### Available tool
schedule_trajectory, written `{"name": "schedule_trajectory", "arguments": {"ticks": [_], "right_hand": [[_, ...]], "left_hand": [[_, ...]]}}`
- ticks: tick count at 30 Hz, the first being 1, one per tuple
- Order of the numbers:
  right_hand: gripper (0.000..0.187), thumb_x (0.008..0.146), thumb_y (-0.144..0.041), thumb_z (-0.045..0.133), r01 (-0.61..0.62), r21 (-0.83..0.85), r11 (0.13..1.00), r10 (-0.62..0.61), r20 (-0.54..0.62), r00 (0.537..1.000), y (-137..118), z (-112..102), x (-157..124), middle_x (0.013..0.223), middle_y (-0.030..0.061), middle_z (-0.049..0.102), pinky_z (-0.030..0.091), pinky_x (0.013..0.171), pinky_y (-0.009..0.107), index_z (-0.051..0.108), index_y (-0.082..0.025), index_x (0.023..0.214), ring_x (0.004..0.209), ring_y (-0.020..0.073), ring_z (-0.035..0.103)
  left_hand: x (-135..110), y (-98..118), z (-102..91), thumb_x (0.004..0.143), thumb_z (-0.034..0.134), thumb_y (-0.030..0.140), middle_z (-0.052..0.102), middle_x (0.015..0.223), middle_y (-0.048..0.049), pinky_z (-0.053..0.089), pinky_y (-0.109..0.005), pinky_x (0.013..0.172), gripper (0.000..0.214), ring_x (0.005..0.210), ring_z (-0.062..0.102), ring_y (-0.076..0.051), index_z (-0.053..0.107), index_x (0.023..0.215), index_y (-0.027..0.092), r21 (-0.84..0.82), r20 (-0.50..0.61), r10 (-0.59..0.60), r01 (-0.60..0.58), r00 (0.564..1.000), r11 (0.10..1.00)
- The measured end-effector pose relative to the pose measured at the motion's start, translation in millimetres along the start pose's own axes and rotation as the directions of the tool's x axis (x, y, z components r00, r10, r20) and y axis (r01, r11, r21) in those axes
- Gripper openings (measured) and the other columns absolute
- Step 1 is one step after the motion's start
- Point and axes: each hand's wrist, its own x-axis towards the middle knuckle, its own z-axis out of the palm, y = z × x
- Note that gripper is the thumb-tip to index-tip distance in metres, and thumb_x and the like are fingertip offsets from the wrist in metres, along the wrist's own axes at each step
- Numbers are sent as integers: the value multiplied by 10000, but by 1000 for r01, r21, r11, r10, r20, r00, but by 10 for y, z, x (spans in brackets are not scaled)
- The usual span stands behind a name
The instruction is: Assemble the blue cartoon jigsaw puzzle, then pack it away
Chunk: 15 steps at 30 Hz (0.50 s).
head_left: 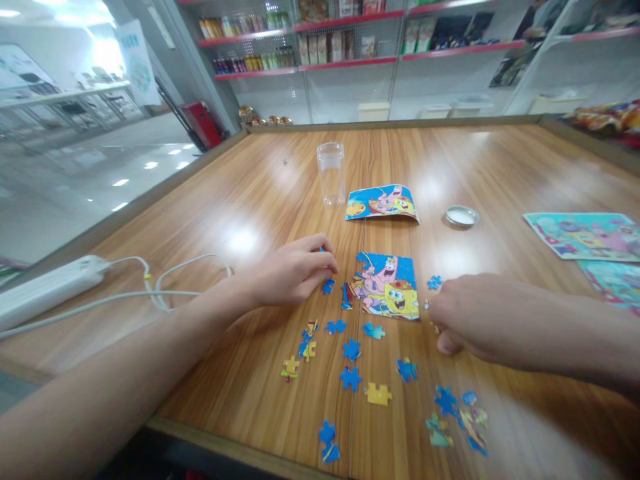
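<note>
A partly built cartoon jigsaw [387,287] lies on the wooden table [260,200]. My left hand [293,270] rests just left of it, fingers curled in a pinch on a small blue piece at its fingertips. My right hand [475,317] sits right of the jigsaw, fingers curled down on the table, with a small piece under them that I cannot make out. Several loose blue and yellow pieces [350,353] are scattered in front of the jigsaw, more at the lower right [457,417].
A clear plastic jar [331,173] stands behind the jigsaw, beside a printed reference picture [383,203]. A round lid [462,215] lies to the right. More puzzle sheets [587,235] are at the far right. A white power strip [45,287] with cables sits left. Shelves stand behind.
</note>
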Motion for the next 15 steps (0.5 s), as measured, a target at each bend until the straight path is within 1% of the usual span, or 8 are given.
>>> {"name": "schedule_trajectory", "arguments": {"ticks": [2,4,6,9,11,13,15], "right_hand": [[125,746,-288,705,-10,-16,1000,10,11,1000,-17,-11,7,651,44,691,269,496,259,678,-200,663,537,186,595],[127,740,-281,713,-29,-34,999,30,36,999,-46,-35,10,645,51,692,264,493,259,680,-194,654,538,190,602],[132,732,-274,723,-43,-46,998,45,52,998,-76,-64,10,636,56,690,261,490,261,680,-188,641,533,190,601],[122,736,-259,723,-39,-36,999,41,57,998,-108,-100,1,653,59,697,279,504,265,686,-186,645,555,194,615],[101,745,-251,717,-37,-27,999,39,67,997,-116,-115,-6,675,61,706,302,523,271,697,-187,669,591,207,636],[103,754,-256,716,-43,-19,999,44,75,996,-115,-120,-13,687,66,709,318,538,277,701,-186,681,617,217,647],[125,759,-269,720,-51,-5,999,51,84,995,-108,-116,-16,678,65,704,322,541,278,694,-184,672,606,210,638]], "left_hand": [[-5,28,-29,938,579,219,580,1065,-80,494,-329,871,147,948,590,-180,669,1039,161,-6,98,1,0,995,1000],[-10,31,-51,912,637,269,582,1070,-76,494,-340,876,161,952,588,-190,656,1036,167,0,179,-28,28,983,1000],[-9,18,-62,906,654,277,587,1057,-69,492,-334,864,147,944,588,-189,644,1004,168,2,213,-62,63,975,998],[3,7,-61,902,664,257,604,1014,-56,482,-304,819,105,910,589,-172,633,933,161,-11,208,-84,88,974,996],[12,21,-57,891,668,216,627,930,-31,464,-269,748,75,831,588,-145,620,881,158,-29,192,-83,90,978,996],[18,50,-55,888,655,168,634,823,-1,433,-242,676,76,735,572,-115,604,832,157,-46,141,-67,74,988,996],[16,79,-55,902,628,139,635,767,13,416,-231,643,70,685,563,-99,609,837,158,-55,52,-38,40,998,998]]}}
